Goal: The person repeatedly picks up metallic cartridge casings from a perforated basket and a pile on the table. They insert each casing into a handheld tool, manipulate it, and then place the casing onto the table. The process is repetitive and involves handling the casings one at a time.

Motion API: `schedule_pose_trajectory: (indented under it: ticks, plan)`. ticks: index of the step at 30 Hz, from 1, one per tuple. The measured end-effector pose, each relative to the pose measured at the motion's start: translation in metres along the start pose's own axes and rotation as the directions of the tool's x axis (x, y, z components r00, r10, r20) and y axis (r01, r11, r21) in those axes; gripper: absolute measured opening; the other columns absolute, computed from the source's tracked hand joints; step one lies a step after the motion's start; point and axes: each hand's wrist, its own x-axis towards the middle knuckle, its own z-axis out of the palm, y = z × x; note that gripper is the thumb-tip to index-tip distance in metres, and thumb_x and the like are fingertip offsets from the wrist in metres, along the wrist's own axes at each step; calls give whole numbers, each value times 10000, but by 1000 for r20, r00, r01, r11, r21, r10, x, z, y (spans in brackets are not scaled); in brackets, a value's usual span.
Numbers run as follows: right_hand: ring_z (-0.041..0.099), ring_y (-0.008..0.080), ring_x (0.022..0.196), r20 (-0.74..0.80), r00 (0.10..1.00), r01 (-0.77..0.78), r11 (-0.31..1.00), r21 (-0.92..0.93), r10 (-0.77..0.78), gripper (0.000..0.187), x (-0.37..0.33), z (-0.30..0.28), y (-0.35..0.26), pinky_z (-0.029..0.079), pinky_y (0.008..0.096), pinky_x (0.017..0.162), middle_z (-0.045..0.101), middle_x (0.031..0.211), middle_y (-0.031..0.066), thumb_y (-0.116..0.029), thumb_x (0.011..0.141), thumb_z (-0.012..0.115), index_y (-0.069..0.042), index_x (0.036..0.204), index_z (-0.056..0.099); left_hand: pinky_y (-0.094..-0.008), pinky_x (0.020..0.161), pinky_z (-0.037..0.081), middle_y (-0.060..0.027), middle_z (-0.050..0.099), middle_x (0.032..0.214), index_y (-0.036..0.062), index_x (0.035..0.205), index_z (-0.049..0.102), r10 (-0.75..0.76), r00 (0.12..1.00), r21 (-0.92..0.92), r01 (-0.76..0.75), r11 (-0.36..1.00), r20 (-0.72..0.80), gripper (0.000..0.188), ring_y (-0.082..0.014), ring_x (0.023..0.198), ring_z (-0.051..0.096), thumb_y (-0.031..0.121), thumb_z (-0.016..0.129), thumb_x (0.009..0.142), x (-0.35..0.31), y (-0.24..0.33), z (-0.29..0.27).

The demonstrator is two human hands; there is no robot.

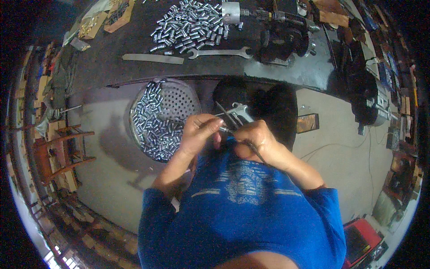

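My right hand point(255, 136) is closed around a vernier caliper point(242, 112), whose silver jaws and slider stick out above the fingers. Its long, thin beam runs aslant through the grip toward my blue shirt. Close beside it, my left hand point(199, 132) pinches a small shiny metal sleeve point(223, 128) at the caliper. Fingers hide part of where the two meet. To the left of my hands stands a round perforated metal stool or basin point(181, 99), its left and near parts heaped with similar metal sleeves point(154, 121).
A dark workbench point(103, 67) spans the far side. On it lie a pile of metal sleeves point(188, 27), an open-ended wrench point(219, 53), a flat metal strip point(152, 58) and a machine with a chuck point(286, 31). A wooden chair point(67, 148) is at left; a small box point(307, 123) sits on the floor.
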Motion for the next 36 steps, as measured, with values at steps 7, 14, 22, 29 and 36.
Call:
schedule_pose_trajectory:
  ticks: [7, 14, 22, 29, 36]
  plan:
    - [493, 314, 455, -94, 994, -61, 998, -21, 59, 151, -7, 4, 8, 391, 382, 434, 456, 501, 140, -46, 571, 572, -43, 518, 430, -255, 749, 456, -69, 620, 903, -18, 910, 608, 167, 978, 180, -189, 965, 128, 161, -136, 818, 574, 30, 634, 758, 5, 15, 3]
    - [453, 286, 426, -89, 986, -137, 990, 32, 139, 211, -7, 0, 5, 346, 351, 418, 397, 484, 133, -39, 604, 578, -31, 516, 386, -229, 706, 442, -49, 614, 867, -18, 919, 595, 43, 992, 80, -53, 995, 117, 188, -109, 788, 564, 55, 646, 754, 12, 12, 8]
    - [386, 216, 401, -43, 999, 12, 977, 212, -3, 269, -16, -13, -15, 271, 324, 403, 343, 459, 56, -53, 580, 552, -67, 465, 310, -250, 485, 394, -65, 537, 644, 23, 769, 611, 520, 853, 817, -332, 472, 46, 161, -144, 530, 509, 21, 641, 611, 27, 3, -20]
    - [400, 244, 404, 1, 1000, -14, 981, 195, 14, 245, -15, -13, -22, 279, 340, 400, 370, 462, 71, -36, 564, 547, -62, 462, 326, -269, 445, 357, -58, 479, 589, 39, 749, 609, 589, 805, 834, -375, 405, 76, 200, -153, 477, 447, 20, 648, 553, 29, 0, -19]
    - [397, 269, 418, 33, 995, -98, 986, 136, 94, 227, -9, -7, -13, 281, 363, 417, 328, 474, 109, -53, 605, 541, -38, 508, 336, -307, 455, 386, -71, 474, 614, 38, 760, 610, 564, 806, 814, -442, 377, 177, 226, -206, 513, 500, 11, 652, 539, 22, 7, -13]
